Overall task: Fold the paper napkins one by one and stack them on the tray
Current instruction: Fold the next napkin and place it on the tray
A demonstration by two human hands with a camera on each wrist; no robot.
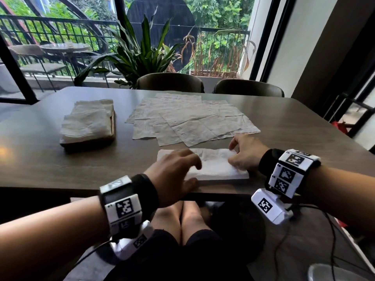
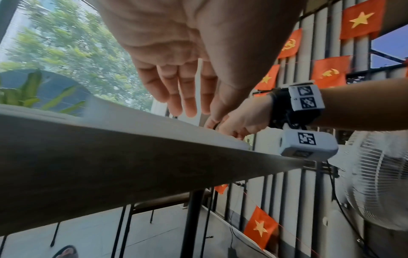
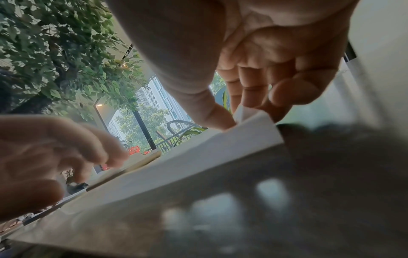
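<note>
At the near table edge [image 1: 121, 185]: half-folded paper napkin [image 1: 215, 165], long axis running left to right. Right end pinched between thumb and fingers of right hand [image 1: 246, 154]; left hand [image 1: 174, 169] resting over left end, fingers loosely spread. Tray [image 1: 110, 130] with folded stack [image 1: 87, 120] far-left, nearer the left hand; unfolded napkins [image 1: 192, 118] beyond.

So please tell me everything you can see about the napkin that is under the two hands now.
The napkin is white, soft paper with light creases, already folded into a long rectangle of several layers. It lies flat on the dark table close to the near edge, in front of the spread unfolded napkins. The right hand pinches its right end between thumb and fingers, and the right wrist view shows that corner lifted slightly. The left hand covers its left part, fingers relaxed.
</note>
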